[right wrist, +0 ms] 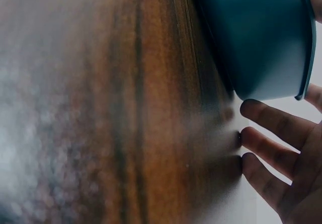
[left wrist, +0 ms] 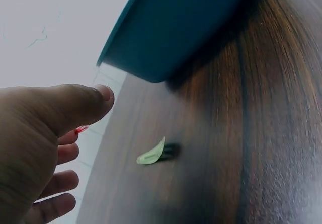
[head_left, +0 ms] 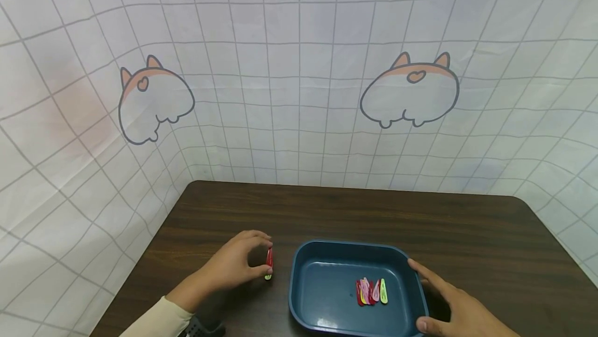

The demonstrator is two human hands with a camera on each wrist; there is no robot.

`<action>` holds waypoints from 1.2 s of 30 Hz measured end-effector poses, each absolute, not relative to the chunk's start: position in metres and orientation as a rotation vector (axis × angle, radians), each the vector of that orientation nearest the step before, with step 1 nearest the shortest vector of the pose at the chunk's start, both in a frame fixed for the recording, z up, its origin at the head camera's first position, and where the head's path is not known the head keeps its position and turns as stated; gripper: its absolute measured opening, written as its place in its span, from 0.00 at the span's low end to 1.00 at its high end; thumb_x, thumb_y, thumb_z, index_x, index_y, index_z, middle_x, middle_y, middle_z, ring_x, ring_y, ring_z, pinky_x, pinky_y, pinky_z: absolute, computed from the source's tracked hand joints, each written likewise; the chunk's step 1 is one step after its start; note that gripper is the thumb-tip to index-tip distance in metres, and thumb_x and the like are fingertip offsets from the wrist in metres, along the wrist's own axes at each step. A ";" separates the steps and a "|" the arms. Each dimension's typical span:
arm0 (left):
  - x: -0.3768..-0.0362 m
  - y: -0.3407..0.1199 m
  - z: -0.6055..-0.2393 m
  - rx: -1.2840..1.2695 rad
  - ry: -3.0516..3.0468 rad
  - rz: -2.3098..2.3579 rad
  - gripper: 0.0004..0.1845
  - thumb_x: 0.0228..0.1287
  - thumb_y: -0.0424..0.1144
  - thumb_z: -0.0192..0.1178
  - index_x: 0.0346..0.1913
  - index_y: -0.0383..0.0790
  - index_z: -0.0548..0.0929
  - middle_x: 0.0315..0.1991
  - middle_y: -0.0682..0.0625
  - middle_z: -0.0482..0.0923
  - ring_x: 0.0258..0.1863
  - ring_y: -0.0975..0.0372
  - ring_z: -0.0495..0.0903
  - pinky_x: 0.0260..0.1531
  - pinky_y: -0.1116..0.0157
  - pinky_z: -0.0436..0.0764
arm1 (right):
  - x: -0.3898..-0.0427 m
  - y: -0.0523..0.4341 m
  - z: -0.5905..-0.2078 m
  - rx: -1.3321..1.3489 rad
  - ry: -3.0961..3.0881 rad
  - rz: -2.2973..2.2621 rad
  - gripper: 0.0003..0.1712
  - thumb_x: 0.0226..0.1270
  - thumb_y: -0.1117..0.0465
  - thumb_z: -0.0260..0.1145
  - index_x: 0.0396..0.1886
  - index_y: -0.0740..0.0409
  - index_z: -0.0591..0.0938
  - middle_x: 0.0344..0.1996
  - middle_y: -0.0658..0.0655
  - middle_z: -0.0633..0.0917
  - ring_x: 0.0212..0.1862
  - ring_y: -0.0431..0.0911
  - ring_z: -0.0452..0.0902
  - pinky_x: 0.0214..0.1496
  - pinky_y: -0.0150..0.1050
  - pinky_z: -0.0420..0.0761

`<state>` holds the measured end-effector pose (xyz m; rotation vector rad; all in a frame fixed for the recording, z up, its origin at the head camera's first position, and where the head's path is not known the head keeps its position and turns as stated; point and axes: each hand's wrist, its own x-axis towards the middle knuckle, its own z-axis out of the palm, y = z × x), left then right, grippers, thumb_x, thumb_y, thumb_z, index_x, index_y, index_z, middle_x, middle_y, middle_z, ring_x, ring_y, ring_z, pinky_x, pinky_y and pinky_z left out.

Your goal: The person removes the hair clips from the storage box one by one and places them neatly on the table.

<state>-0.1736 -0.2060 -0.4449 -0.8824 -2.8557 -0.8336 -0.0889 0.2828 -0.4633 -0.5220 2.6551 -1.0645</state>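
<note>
Head view: I look forward and down from above the table (head_left: 224,212), the farthest back of the three, across the blue tub (head_left: 327,295) to the patterned curtain (head_left: 299,93).
Left-wrist view: I look from close beside the left hand (left wrist: 30,143), low over the wood, tipped sideways, toward the tub's outer wall.
Right-wrist view: I look from close by the right hand (right wrist: 304,176), also tipped, tub at upper right.
Head and each wrist share: that wrist's hand, tub, tabletop.
</note>
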 end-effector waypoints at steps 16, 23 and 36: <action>-0.179 -0.224 -0.465 -0.860 -2.943 -0.823 0.26 0.58 0.46 0.77 0.57 0.41 0.84 0.58 0.51 0.80 0.62 0.51 0.76 0.63 0.47 0.73 | -0.088 0.282 -0.464 -0.526 2.664 -1.062 0.54 0.66 0.51 0.72 0.84 0.37 0.50 0.64 0.70 0.77 0.62 0.74 0.72 0.40 0.72 0.78; -0.180 -0.226 -0.467 -0.917 -2.953 -0.823 0.25 0.57 0.47 0.77 0.55 0.41 0.86 0.61 0.50 0.78 0.65 0.50 0.72 0.64 0.46 0.71 | -0.087 0.281 -0.463 -0.534 2.673 -1.063 0.54 0.66 0.50 0.73 0.84 0.36 0.51 0.64 0.69 0.77 0.61 0.73 0.73 0.40 0.72 0.78; -0.183 -0.228 -0.474 -0.957 -2.985 -0.822 0.24 0.58 0.47 0.77 0.56 0.42 0.86 0.62 0.49 0.76 0.67 0.47 0.69 0.65 0.43 0.69 | -0.087 0.281 -0.464 -0.539 2.680 -1.065 0.55 0.65 0.50 0.74 0.84 0.37 0.51 0.63 0.69 0.78 0.61 0.74 0.73 0.41 0.73 0.78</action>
